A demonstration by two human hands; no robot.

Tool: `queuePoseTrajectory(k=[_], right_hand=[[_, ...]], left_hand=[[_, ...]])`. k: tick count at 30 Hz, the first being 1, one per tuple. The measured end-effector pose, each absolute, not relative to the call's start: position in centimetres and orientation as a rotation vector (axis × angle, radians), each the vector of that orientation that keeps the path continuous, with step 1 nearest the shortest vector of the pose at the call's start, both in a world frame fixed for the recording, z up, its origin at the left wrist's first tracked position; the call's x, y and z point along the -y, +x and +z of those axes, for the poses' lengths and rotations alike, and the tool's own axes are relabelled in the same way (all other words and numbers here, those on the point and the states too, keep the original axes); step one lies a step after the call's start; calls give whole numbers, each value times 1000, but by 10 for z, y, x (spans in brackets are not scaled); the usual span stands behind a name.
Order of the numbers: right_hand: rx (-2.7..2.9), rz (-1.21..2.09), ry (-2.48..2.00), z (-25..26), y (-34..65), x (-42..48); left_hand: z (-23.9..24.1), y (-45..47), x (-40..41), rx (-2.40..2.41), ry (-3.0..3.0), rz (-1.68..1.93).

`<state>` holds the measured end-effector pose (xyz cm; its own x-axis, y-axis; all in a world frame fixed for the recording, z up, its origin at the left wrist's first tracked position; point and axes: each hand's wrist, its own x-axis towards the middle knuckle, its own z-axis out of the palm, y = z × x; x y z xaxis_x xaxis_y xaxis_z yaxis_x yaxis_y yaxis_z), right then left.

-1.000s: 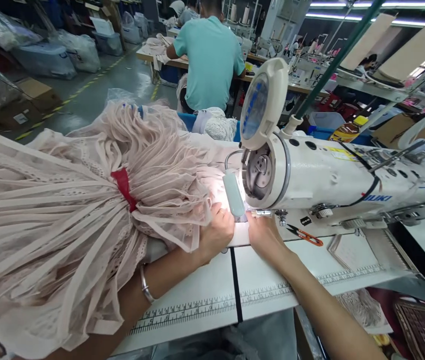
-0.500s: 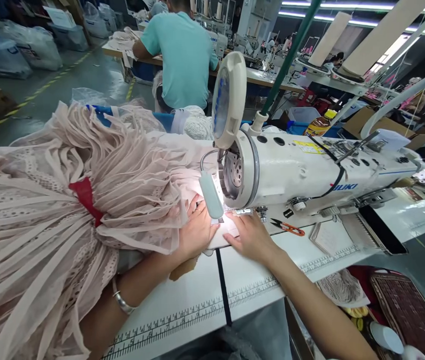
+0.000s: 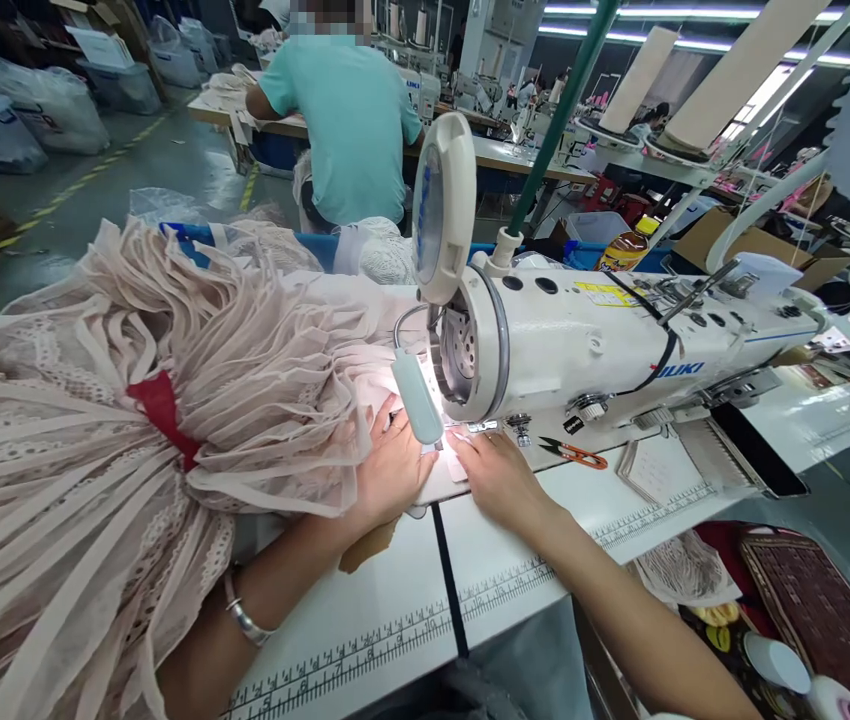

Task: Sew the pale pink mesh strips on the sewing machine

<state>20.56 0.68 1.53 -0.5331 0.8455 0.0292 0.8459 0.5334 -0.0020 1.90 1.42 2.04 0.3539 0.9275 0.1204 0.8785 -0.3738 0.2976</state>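
Observation:
My left hand (image 3: pixel 395 462) lies flat on pale pink fabric (image 3: pixel 374 372) at the sewing machine (image 3: pixel 567 335), its fingers spread and pointing toward the needle area. Just right of it, my right hand (image 3: pixel 498 478) rests with fingertips on the fabric's near edge, palm down. Both hands are open, pressing on the cloth rather than gripping it. A small grey-green lamp (image 3: pixel 417 402) hangs over the spot and hides the needle. To the left spreads a big gathered bundle of pink ruffled lace strips (image 3: pixel 260 350), tied with a red band (image 3: pixel 164 412).
Orange-handled thread snips (image 3: pixel 573 453) lie right of my right hand, near a stack of paper (image 3: pixel 650 470). A printed ruler (image 3: pixel 365 655) runs along the table's front edge. Beyond the machine are a bottle (image 3: pixel 627 245) and a seated person in a turquoise shirt (image 3: pixel 346 120).
The view has shifted slightly. My right thumb, spread apart before, is now drawn in beside the fingers. My left hand stays nearly in place on the fabric.

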Motion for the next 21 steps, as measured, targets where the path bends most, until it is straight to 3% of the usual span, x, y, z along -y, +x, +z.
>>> queuePoseTrajectory(k=[21], right_hand=[[2749,-84,-1589,19,198,-6]], left_hand=[[14,19,-14,-1683,2486,345]])
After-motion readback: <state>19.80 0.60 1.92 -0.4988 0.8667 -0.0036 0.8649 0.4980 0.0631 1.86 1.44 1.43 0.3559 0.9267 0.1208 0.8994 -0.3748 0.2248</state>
